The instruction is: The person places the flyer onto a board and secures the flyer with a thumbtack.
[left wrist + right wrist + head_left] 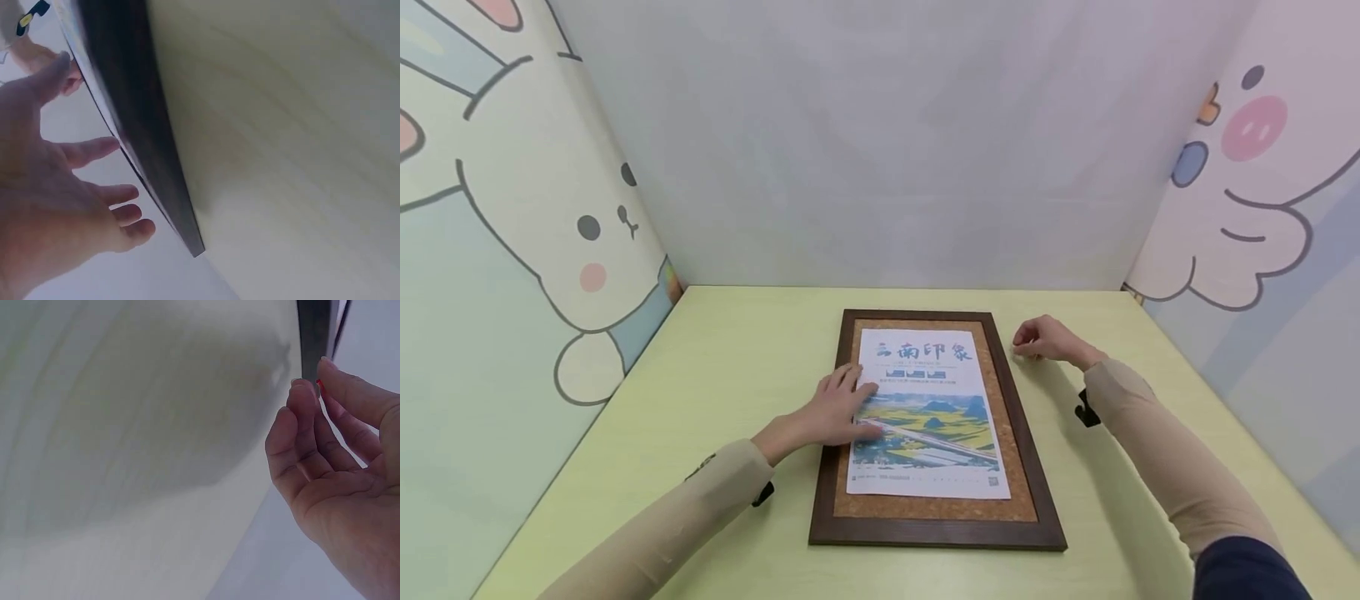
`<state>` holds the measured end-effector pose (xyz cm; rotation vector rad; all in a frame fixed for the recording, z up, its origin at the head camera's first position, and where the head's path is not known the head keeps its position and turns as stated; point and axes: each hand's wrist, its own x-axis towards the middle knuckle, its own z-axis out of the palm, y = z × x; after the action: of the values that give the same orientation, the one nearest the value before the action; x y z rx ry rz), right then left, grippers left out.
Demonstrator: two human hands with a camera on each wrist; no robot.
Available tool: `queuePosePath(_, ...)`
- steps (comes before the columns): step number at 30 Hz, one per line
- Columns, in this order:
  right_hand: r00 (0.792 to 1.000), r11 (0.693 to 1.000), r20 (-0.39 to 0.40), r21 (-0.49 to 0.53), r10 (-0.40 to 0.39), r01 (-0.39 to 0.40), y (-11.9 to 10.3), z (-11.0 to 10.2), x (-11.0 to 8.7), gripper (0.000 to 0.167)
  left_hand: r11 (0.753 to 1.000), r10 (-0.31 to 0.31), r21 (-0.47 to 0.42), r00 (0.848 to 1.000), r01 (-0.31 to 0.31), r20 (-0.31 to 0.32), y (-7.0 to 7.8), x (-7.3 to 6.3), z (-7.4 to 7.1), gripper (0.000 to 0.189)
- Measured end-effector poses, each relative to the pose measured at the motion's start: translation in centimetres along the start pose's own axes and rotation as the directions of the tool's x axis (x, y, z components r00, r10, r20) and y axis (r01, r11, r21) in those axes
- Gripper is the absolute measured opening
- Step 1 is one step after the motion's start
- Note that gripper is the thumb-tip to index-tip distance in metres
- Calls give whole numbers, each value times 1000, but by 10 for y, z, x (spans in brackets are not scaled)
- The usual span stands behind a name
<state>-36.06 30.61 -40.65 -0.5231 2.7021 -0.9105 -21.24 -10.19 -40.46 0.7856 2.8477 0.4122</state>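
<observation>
A printed poster (925, 433) with a landscape picture and Chinese characters lies on a cork board (940, 507) in a dark brown wooden frame (936, 531). My left hand (835, 410) rests on the poster's left edge with its fingers spread; the left wrist view shows this hand (62, 187) beside the frame's dark side (134, 112). Off the frame's upper right side is my right hand (1048, 340), low over the table. In the right wrist view its thumb and fingers pinch a tiny red piece (320, 386), mostly hidden by the fingertips.
The board lies flat on a pale yellow-green table (745, 350). A plain light wall (880, 150) stands behind it. Side walls with cartoon animals (572, 233) rise at the left and right.
</observation>
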Motion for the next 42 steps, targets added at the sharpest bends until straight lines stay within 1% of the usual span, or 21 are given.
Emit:
queuePosePath(3, 1000, 995, -12, 93, 22, -21, -10, -6, 7, 19, 1000, 25, 5, 998, -26, 61, -6, 1, 4, 82)
queuePosePath(7, 1000, 984, -28, 179, 15, -10, -24, -13, 23, 24, 999, 36, -7, 994, -36, 104, -8, 1, 5, 85)
queuePosePath(12, 1000, 969, -27, 249, 6, 1, -44, -14, 45, 29, 998, 54, -26, 993, -51, 108, -7, -1, 5, 84)
queuePosePath(15, 1000, 961, -21, 278, 20, -13, -56, -7, 57, 30, 998, 55, -24, 993, -53, 106, -6, -1, 5, 84)
queuePosePath(20, 1000, 958, 1, 286, 28, -27, -74, 9, 77, 27, 999, 48, -10, 993, -47, 109, -7, 0, 9, 84)
queuePosePath(24, 999, 964, 17, 263, 40, -44, -85, 22, 93, 25, 999, 44, -12, 993, -43, 108, -8, 1, 10, 84)
queuePosePath(30, 997, 969, 43, 237, 67, -75, -101, 38, 109, 21, 999, 45, 0, 993, -45, 109, -7, 2, 10, 83)
queuePosePath(36, 997, 978, 69, 205, 32, -46, -113, 52, 116, 18, 999, 31, 18, 992, -33, 123, -2, 2, 6, 83)
queuePosePath(42, 995, 976, 94, 212, 35, -54, -119, 63, 116, 15, 999, 17, 28, 990, -21, 137, -1, 2, 5, 84)
